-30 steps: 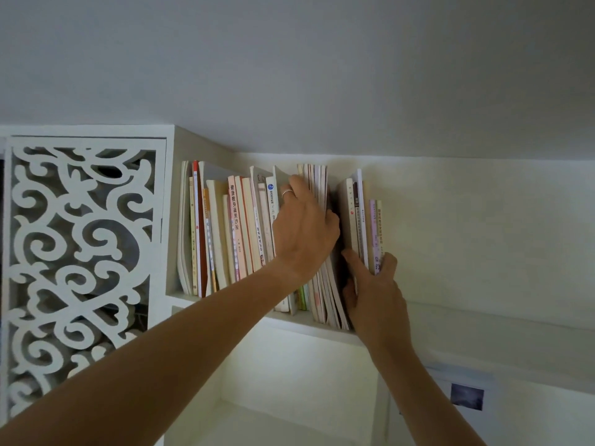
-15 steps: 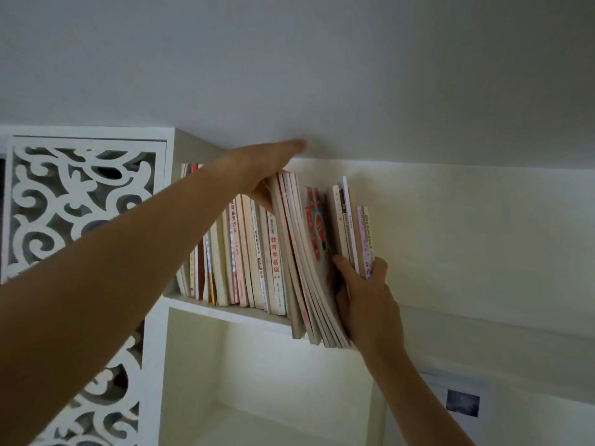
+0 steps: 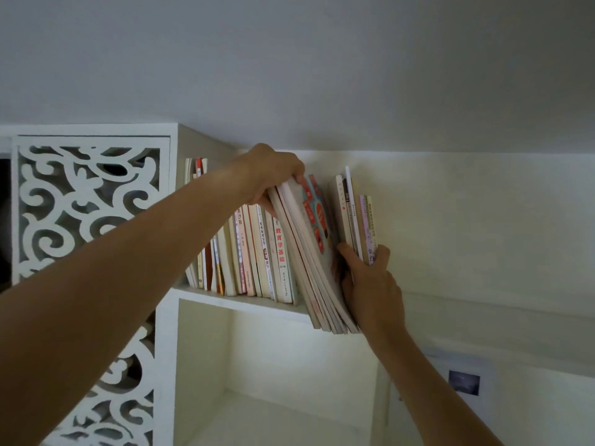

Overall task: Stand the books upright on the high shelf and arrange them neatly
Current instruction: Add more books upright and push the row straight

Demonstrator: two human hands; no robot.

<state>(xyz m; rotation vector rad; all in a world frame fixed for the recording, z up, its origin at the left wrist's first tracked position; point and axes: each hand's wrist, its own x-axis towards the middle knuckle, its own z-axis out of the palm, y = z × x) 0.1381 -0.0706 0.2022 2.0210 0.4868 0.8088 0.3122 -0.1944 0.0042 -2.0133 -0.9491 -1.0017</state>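
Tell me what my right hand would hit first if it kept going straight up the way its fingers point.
Probably nothing new: the right hand already grips the small upright books, so it would slide up them.

white high shelf under the ceiling; upright books at left; leaning thin books overhang its front edge; small upright group at right

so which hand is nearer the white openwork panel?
Left. The left hand grips the tops of the leaning thin books, right of the openwork panel. The right hand holds the upright books farther right.
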